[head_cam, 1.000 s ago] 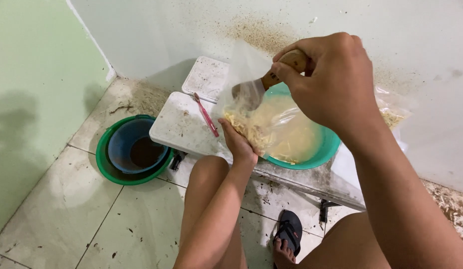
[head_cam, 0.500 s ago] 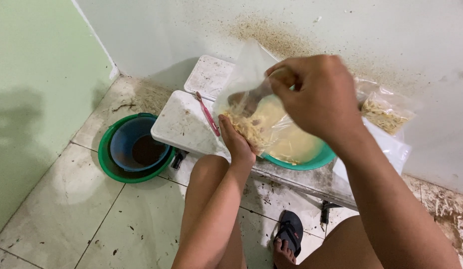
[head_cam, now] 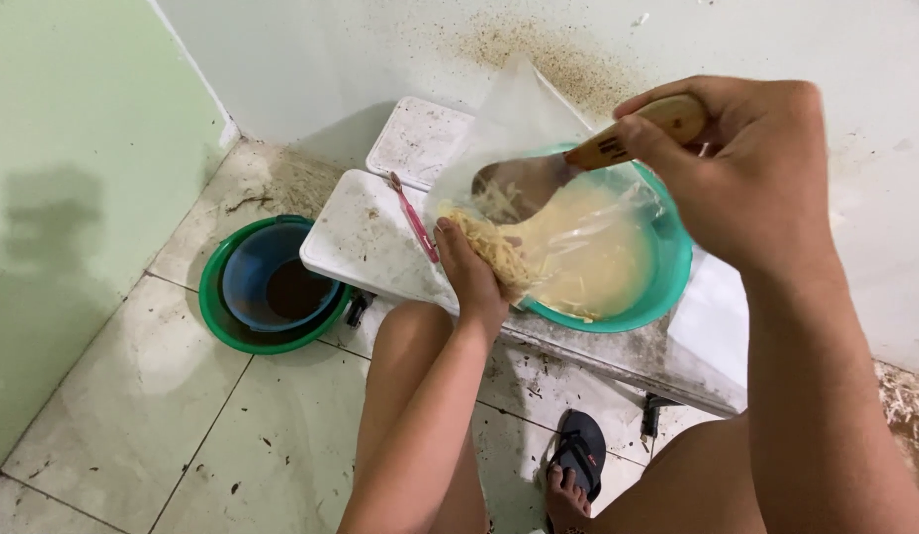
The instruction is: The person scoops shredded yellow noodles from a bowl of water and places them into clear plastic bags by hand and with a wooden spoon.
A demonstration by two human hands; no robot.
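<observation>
A clear plastic bag (head_cam: 539, 213) of pale shredded food is hanging over a teal bowl (head_cam: 667, 287) on the low white table (head_cam: 356, 247). The left hand (head_cam: 469, 277) is pinching its lower edge, while the right hand (head_cam: 751, 168) is gripping a wooden spoon (head_cam: 568, 168) whose bowl is sitting inside the bag. A pink toothbrush (head_cam: 412, 220) is lying just beside the left hand.

My right hand (head_cam: 751, 163) covered most of the wooden spoon's handle (head_cam: 638, 133), and the bowl of the spoon showed only dimly through the clear bag (head_cam: 539, 198). The bag hid much of the teal basin (head_cam: 667, 287). The sandalled foot (head_cam: 573, 470) was half behind my leg.
</observation>
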